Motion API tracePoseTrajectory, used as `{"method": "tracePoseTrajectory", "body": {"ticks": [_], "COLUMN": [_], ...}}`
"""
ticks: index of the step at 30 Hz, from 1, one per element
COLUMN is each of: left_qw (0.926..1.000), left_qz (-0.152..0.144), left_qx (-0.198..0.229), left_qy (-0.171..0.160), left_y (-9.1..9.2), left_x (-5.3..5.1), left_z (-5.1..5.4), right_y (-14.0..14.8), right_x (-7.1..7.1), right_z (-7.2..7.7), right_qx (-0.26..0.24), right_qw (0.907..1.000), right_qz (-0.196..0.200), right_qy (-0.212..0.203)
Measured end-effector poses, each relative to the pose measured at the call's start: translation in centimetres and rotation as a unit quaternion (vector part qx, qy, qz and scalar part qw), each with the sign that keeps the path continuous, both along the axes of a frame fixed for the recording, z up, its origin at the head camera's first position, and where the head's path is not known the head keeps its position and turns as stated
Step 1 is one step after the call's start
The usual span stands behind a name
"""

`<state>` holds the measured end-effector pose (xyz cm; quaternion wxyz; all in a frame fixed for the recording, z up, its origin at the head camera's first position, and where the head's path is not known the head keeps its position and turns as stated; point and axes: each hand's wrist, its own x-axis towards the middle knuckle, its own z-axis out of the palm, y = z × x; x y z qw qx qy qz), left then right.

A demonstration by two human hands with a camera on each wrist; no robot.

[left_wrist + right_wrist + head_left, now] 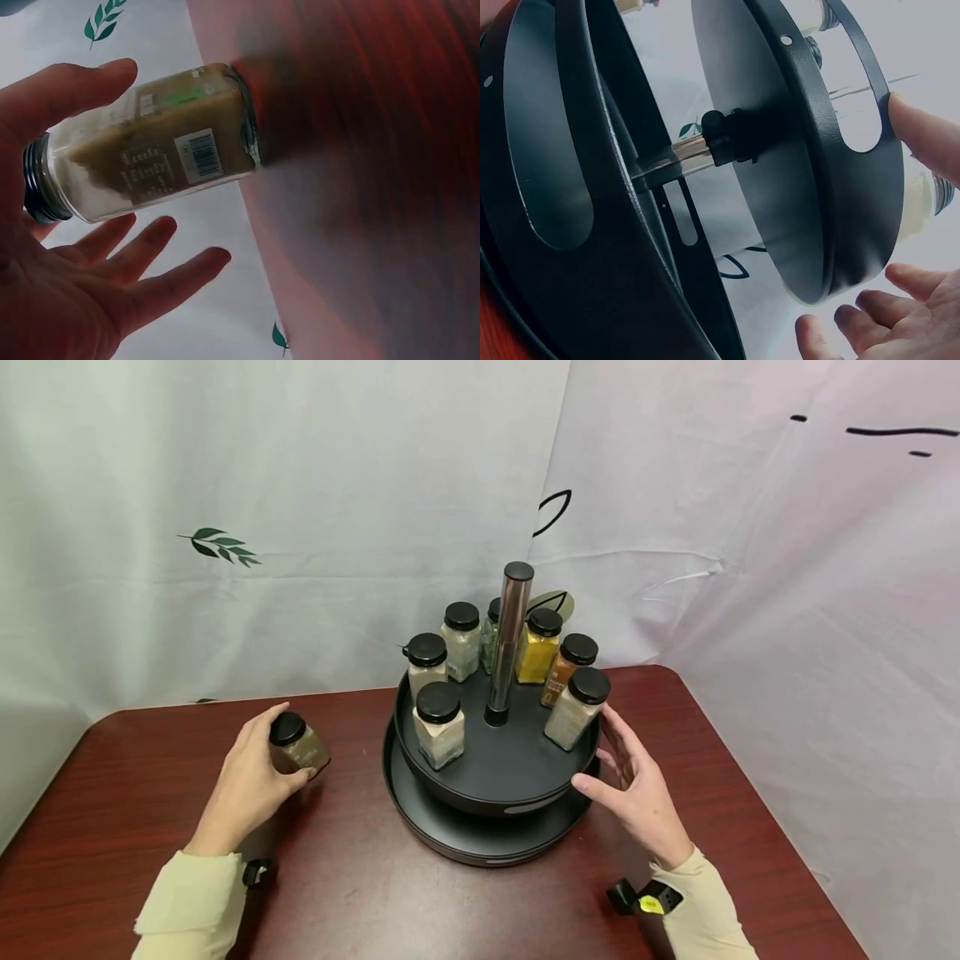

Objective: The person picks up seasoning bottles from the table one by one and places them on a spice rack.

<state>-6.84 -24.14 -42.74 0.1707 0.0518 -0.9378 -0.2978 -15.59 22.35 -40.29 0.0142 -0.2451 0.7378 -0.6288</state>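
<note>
My left hand (251, 777) grips a glass spice jar (309, 750) with a black lid, at the table's left side. The jar tilts, and brown powder with a barcode label shows in the left wrist view. Its base is close to the table; contact cannot be told. The right hand (639, 793) touches the upper tier's rim on a black two-tier round spice rack (498, 768), thumb at the front and fingers loosely spread. Beside those fingers stands a jar of pale powder (573, 714). The right wrist view shows the thumb (930, 139) by an oval slot in the rim.
Several black-lidded jars stand round the upper tier, among them a yellow one (537, 652) and an orange one (567, 672). A metal post (512, 635) rises from its middle. The lower tray (480, 839) sits on the reddish table (360, 877), with a white curtain (337, 527) behind.
</note>
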Motion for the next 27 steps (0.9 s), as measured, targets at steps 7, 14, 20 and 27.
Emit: {"method": "tracePoseTrajectory", "body": {"ticks": [7, 14, 20, 27], "left_qw": [1.0, 1.0, 0.9996, 0.9994], "left_qz": [-0.008, -0.003, 0.007, 0.028], "left_qx": [0.0, -0.006, 0.026, 0.021], "left_qy": [-0.004, 0.001, -0.012, -0.007], "left_y": [-0.29, -0.52, -0.52, -0.27], "left_x": [0.29, 0.66, 0.78, 0.86], "left_z": [-0.57, -0.97, -0.92, -0.86], "right_y": [0.2, 0.37, 0.3, 0.17], "right_x": [-0.36, -0.53, -0.4, -0.33], "right_z": [0.04, -0.05, -0.15, -0.21], "right_qx": [0.005, 0.018, 0.023, 0.016], "right_qw": [0.9999, 0.9994, 0.9994, 0.9995], "right_qz": [0.012, 0.018, 0.017, 0.017], "right_qy": [-0.01, -0.023, -0.022, -0.023]}}
